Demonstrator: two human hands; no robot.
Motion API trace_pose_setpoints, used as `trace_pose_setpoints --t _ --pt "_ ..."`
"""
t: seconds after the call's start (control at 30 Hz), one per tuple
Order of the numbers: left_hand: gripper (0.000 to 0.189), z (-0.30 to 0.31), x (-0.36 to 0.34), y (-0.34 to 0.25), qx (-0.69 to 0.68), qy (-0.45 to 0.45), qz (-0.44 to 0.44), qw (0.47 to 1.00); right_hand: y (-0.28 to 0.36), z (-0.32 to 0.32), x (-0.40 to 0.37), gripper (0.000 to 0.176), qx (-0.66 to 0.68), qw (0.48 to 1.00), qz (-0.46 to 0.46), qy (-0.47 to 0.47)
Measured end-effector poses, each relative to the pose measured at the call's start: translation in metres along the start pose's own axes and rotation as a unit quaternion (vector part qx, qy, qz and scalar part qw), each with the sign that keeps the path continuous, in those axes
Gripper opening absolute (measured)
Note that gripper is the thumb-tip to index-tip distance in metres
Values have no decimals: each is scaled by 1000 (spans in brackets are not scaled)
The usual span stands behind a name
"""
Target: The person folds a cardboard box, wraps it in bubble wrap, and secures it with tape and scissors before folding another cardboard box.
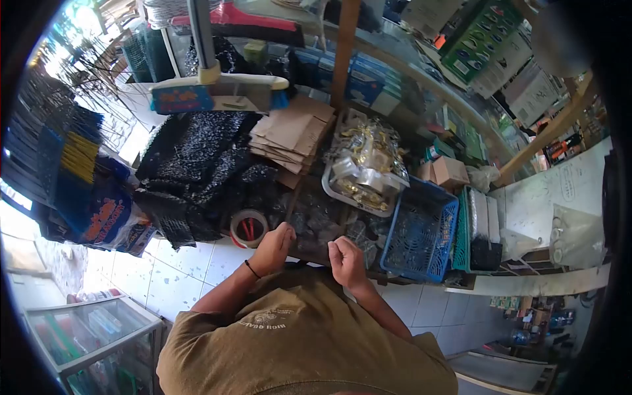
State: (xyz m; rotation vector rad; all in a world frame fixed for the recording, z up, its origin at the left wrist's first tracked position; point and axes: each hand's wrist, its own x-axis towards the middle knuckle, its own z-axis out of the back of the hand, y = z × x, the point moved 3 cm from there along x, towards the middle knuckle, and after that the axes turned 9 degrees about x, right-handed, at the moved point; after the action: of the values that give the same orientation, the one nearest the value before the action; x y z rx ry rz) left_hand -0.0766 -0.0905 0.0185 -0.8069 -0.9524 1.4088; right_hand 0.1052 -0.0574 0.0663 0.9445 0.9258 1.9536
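Two hands (273,249) (347,262), one tape roll (249,228), one blue basket (421,234) (and seemingly one green basket (463,232)).

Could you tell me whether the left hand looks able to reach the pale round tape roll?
Probably yes: the left hand is just beside the pale round tape roll, with nothing between them.

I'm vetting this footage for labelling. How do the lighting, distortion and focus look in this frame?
Head view: heavy fisheye bends the counter and leaves black corners. Daylight blows out the upper left, beyond the broom. The left hand and right hand at centre are evenly lit and fairly sharp. The upper-right corner is blurred.
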Motion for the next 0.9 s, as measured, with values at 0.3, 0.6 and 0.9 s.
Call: trace_pose_setpoints --t 0.3,0.6,0.9 --pt "12 43 7 3 -35 -89 1 995 -17 -43 34 8 205 966 -146 -54" --pt "12 61 15 11 -82 -63 58 993 -9 -49 90 12 118 988 -93 18" --pt "14 63 6 -11 -99 -72 17 992 -13 -46 144 15 -26 999 26 31"
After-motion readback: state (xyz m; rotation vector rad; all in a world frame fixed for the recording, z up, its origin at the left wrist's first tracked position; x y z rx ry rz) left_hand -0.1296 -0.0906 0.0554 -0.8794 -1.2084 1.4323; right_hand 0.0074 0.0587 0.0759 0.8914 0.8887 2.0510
